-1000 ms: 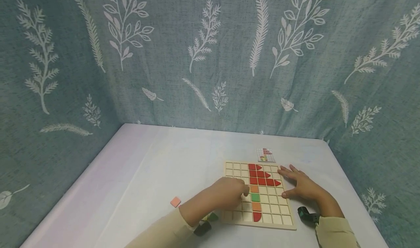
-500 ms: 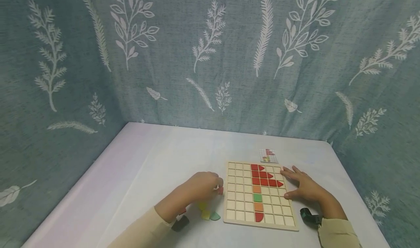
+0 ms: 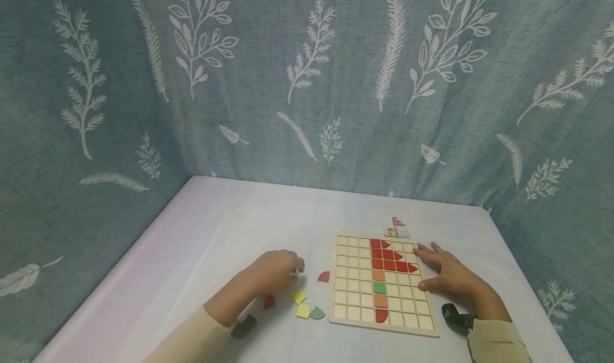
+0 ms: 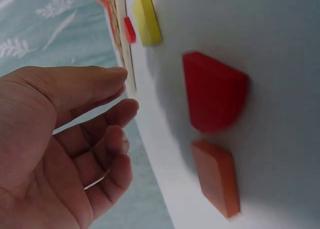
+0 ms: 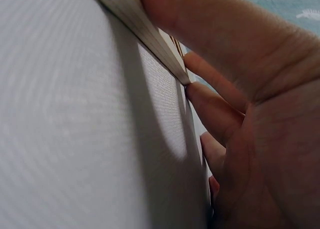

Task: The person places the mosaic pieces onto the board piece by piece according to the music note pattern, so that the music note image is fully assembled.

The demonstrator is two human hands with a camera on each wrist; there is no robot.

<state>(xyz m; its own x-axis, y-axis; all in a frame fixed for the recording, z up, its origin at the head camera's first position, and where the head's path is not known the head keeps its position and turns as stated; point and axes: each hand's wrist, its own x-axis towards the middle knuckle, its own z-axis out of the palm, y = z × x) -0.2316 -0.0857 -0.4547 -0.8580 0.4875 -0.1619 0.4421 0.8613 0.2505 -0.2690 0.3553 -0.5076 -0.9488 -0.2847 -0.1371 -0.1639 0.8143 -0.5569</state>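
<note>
A wooden grid board (image 3: pixel 352 285) lies on the table, with red, orange and green tiles (image 3: pixel 379 288) set in some cells. My left hand (image 3: pixel 275 272) hovers left of the board, fingers loosely bent, thumb apart, holding nothing. In the left wrist view a red round-cornered piece (image 4: pixel 215 91) and an orange square tile (image 4: pixel 216 176) lie near that hand. Between hand and board are a red quarter-circle piece (image 3: pixel 324 276), two yellow tiles (image 3: pixel 303 311) and a green quarter-circle piece (image 3: pixel 317 313). My right hand (image 3: pixel 446 272) rests spread along the board's right edge, thumb and fingertips touching it.
A small pattern card (image 3: pixel 395 227) lies behind the board, printed with a coloured grid figure. White table surface (image 3: pixel 268 208) surrounds everything. A patterned blue-green curtain (image 3: pixel 268 155) hangs at the back and sides. Each wrist carries a dark camera (image 3: pixel 455 316).
My left hand has moved left from over the board. Its fingers have let go of the red quarter-circle piece, which now lies beside the board. My right hand stays at the board's edge.
</note>
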